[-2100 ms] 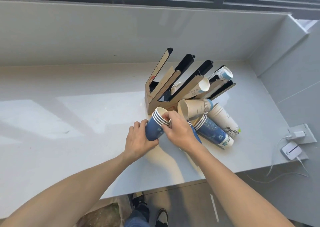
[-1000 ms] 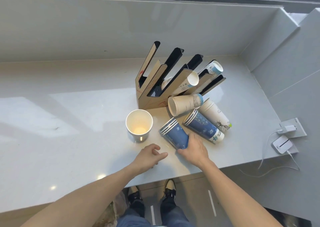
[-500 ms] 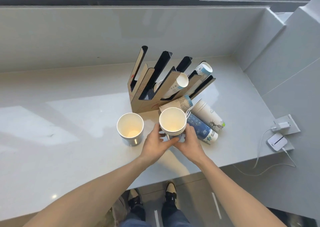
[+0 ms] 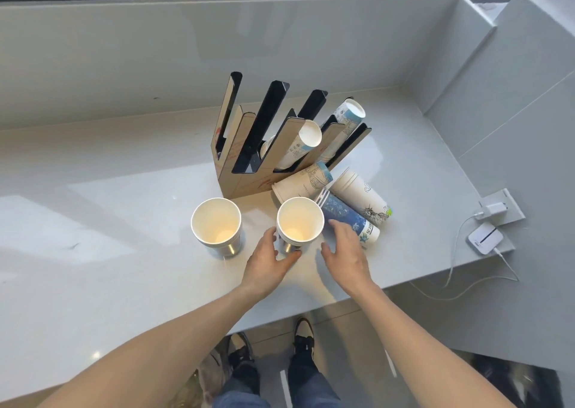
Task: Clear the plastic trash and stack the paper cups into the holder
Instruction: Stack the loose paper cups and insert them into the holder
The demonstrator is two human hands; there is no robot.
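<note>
Two stacks of paper cups standing mouth up near the front edge of the worktop: left stack [image 4: 216, 225], right stack [image 4: 300, 222]. Probably set upright so more cups can drop in.

Left hand [image 4: 268, 260] open, fingers curled loosely by the foot of the right stack, maybe just touching, holding nothing. Right hand [image 4: 344, 252] open too, empty, fingertips over the blue cup stack [image 4: 347, 221] lying on its side.

More cups lying behind: a white stack [image 4: 362, 195], another [image 4: 303, 182]. Cardboard holder [image 4: 239, 171] behind, toward the right end, two slots filled. No plastic trash in sight.
</note>
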